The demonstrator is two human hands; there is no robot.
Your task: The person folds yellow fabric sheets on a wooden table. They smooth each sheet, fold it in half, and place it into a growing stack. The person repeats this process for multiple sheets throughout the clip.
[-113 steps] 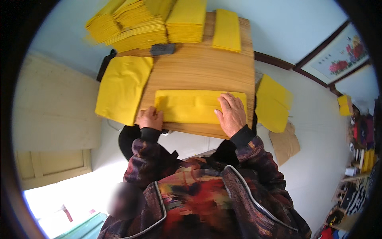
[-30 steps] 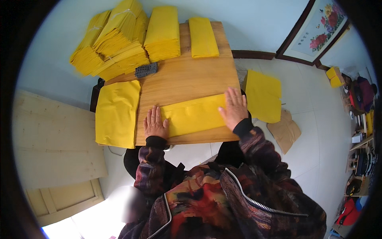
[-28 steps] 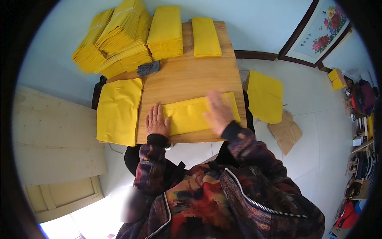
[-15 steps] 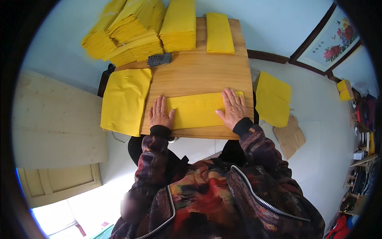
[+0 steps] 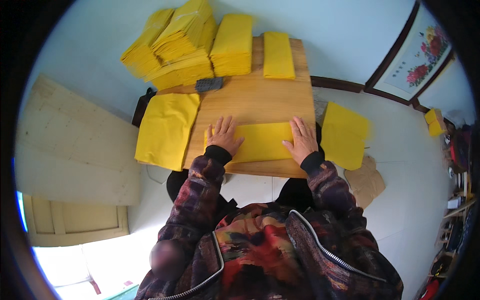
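One wide yellow sheet (image 5: 167, 131) lies at the wooden table's (image 5: 250, 106) left edge, seemingly for easy reach. Beside it, the left hand (image 5: 226, 136), fingers spread, rests near the left end of a folded yellow sheet (image 5: 265, 142) along the near edge; the right hand (image 5: 303, 142), fingers slightly fanned, covers its right end, apparently keeping it flat.
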